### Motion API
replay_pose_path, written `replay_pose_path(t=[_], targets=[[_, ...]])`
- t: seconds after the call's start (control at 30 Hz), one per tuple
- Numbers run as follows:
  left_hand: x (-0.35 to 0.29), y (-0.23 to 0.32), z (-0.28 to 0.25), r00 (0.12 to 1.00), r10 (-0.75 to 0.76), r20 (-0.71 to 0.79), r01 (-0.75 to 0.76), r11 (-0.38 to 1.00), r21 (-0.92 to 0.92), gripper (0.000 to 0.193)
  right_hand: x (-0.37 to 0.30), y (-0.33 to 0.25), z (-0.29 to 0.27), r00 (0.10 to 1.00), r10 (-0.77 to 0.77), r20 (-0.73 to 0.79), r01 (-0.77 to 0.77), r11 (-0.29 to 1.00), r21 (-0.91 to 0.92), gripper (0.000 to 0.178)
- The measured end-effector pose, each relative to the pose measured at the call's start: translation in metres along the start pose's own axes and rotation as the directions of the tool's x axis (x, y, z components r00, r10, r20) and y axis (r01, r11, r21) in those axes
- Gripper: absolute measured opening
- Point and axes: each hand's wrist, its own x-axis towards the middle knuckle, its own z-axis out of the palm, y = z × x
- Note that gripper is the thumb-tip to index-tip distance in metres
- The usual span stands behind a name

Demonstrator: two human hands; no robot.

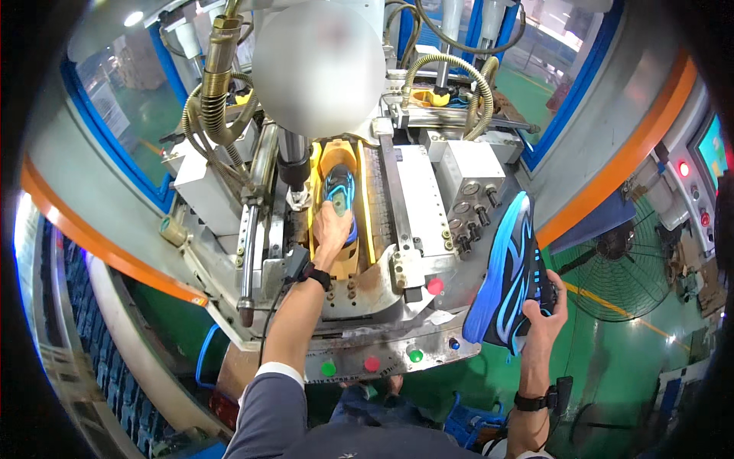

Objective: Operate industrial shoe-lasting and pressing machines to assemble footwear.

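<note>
Step in hand: the operator appears to be placing or removing footwear at a press station; the single view is not settling which. A dark shoe with bright blue trim (pixel 339 183) is lying in a long yellow-walled cradle (pixel 363 206) within the metal machine, its toe pointing away from the operator. A second shoe, a black shoe with a blue sole (pixel 497 275), is being held clear of the machine at the right, above the green floor (pixel 581 375).

Next move, in the inspector's judgement: the work is calling for the left hand to be securing or clearing the cradled shoe without brushing the cradle walls, while the other shoe is being kept away from the metal bed.

Pose: the left forearm is extending forward over the round push-buttons on the front metal panel (pixel 394 354), with the left hand (pixel 330 229) reaching down into the cradle, fingers meeting the rear part of the shoe. Whether those fingers are gripping or merely resting, the inspector cannot tell. The right forearm is rising from the lower edge, and the right hand (pixel 544 325) is grasping the second shoe around its upper near the opening, toe pointing upward and sole facing left
</note>
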Motion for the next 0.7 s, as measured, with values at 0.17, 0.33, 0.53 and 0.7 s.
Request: replay_pose_path(t=[0.17,0.33,0.53,0.7], targets=[[-0.003,-0.019,-0.025,0.962,-0.272,0.022,0.265,0.910,-0.320,0.029,0.067,0.006,0.046,0.980,-0.189,0.063,0.198,0.957,-0.213,0.055],[-0.072,-0.006,-0.118,0.729,-0.483,0.485,0.626,0.182,-0.759,0.020,0.156,-0.018,0.180,0.930,0.061,0.362,0.152,0.832,-0.533,0.064],[-0.226,0.010,-0.304,0.731,-0.594,0.336,0.586,0.293,-0.756,0.038,0.106,0.012,0.382,0.730,0.163,0.664,0.419,0.660,-0.623,0.062],[-0.312,0.019,-0.370,0.796,-0.603,0.052,0.458,0.544,-0.703,0.035,0.070,0.131,0.423,0.789,0.006,0.614,0.486,0.605,-0.630,0.051]])
